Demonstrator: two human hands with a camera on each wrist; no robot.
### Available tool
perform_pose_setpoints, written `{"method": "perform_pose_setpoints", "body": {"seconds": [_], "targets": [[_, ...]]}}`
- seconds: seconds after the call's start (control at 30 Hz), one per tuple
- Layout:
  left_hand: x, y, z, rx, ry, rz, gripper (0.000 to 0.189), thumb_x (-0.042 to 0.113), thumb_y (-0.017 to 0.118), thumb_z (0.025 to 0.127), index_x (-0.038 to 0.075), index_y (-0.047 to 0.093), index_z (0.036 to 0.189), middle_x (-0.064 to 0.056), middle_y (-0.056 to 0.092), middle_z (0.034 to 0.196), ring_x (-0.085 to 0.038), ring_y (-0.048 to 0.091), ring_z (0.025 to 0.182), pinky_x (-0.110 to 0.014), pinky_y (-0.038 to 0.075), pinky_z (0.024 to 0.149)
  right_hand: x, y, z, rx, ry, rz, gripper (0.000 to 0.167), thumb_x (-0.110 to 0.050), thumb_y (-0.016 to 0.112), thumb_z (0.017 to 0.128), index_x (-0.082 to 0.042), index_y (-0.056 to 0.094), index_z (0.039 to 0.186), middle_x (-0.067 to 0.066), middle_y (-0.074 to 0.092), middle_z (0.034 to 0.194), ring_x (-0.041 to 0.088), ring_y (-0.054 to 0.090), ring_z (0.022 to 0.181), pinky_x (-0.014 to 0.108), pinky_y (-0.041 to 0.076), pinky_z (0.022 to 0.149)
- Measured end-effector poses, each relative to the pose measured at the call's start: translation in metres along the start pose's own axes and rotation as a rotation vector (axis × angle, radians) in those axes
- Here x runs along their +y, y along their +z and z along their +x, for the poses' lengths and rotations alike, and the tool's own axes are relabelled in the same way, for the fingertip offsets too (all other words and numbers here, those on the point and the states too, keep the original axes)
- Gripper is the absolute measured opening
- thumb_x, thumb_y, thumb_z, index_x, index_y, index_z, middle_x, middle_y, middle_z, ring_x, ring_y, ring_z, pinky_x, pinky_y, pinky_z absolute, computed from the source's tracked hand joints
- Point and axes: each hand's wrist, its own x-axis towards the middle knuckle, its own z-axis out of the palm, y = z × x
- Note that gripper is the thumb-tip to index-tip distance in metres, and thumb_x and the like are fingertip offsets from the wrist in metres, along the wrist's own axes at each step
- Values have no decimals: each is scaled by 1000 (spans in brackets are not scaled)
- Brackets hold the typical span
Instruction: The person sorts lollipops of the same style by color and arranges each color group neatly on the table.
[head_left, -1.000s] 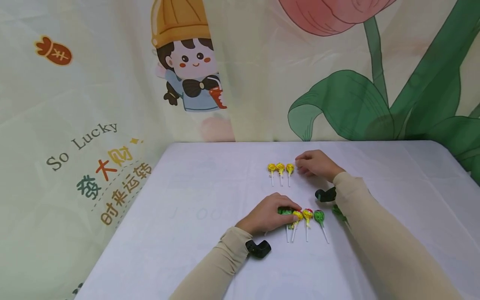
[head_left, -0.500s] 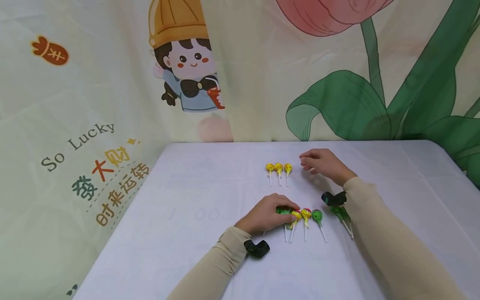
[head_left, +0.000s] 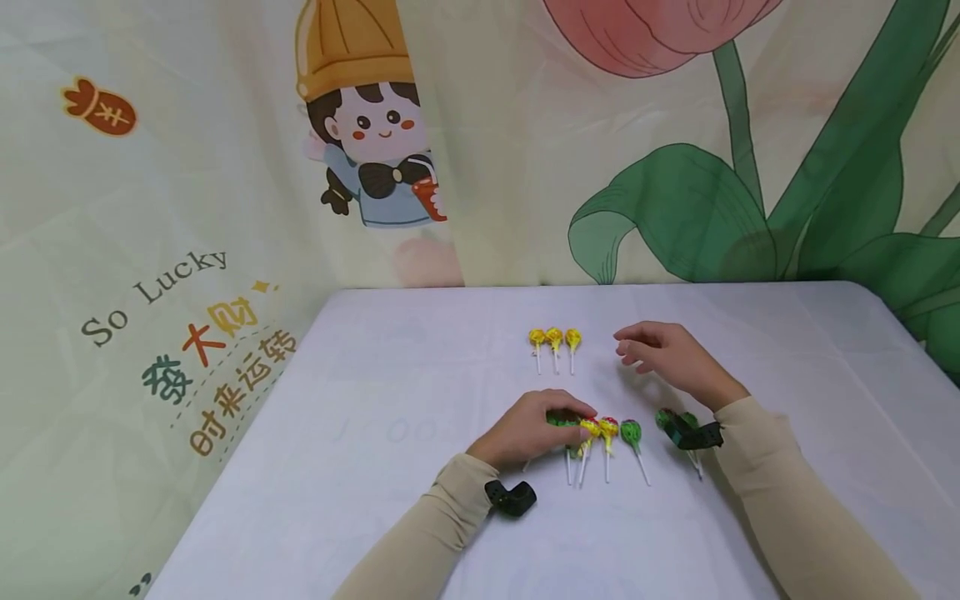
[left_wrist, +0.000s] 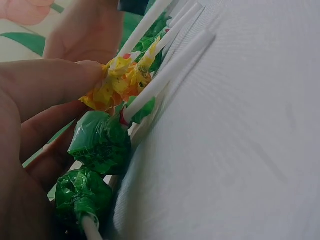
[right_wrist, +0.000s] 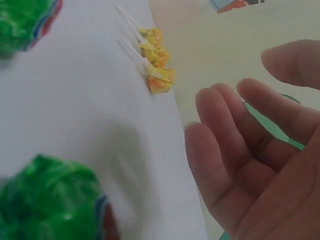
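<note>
Note the right hand [head_left: 678, 358] drawn back from the row of three yellow lollipops [head_left: 555, 337] — now right of the row's end and nearer the body, with a plain gap between. Judge the right hand as freed, and the row as probably left in place. Observe right fingers loosely bent, with nothing held.

Find the row beyond the left hand [head_left: 527, 429] and left of the right fingertips, side by side on the counter [head_left: 300, 475], sticks toward the person.

See the left hand curled over the nearer group: thumb against a near yellow lollipop [left_wrist: 117, 85], green lollipops [left_wrist: 102, 142] close to the palm. Locate a single green lollipop [head_left: 631, 432] between the hands.

Compare with the earlier frame: no evident shift in row or left hand; green pair [head_left: 663, 418] beneath the right wrist now less covered.
</note>
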Motion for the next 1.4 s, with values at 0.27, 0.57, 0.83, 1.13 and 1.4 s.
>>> {"method": "perform_pose_setpoints", "body": {"seconds": [0.27,0.57,0.83,1.13,1.4], "targets": [[2,-2,-2,10,-2,-55,31,31,74,92,22,74,121,14,70,106,-9,63,100,-29,49,90,1,6,-11,-29,-1,-27,49,-41,62,100,-5,61,133,13,67,119,31,63,102,42,54,86],[4,-2,-2,39,-24,-70,28,36,73,93,28,74,119,15,69,110,-9,61,102,-31,48,91,3,11,-18,-56,6,-96,41,-35,61,101,-8,62,131,10,69,110,29,63,94,39,55,80],[5,-4,-3,77,-28,-130,27,36,73,93,26,74,118,13,70,110,-9,64,101,-29,52,87,3,16,-28,-85,-14,-140,38,-33,62,100,-9,65,129,6,68,114,24,61,100,40,54,84],[3,-6,-1,106,-25,-171,25,37,73,92,28,74,115,11,71,110,-12,65,100,-29,52,88,5,20,-34,-134,-108,-221,33,-32,65,99,-11,69,123,0,68,117,20,60,108,46,49,96],[3,-4,-2,168,-28,-237,28,28,75,92,18,73,118,7,71,110,-15,65,100,-29,54,85,9,23,-36,-194,-104,-212,34,-32,67,98,-9,68,123,-2,68,112,17,61,101,41,50,92]]}}
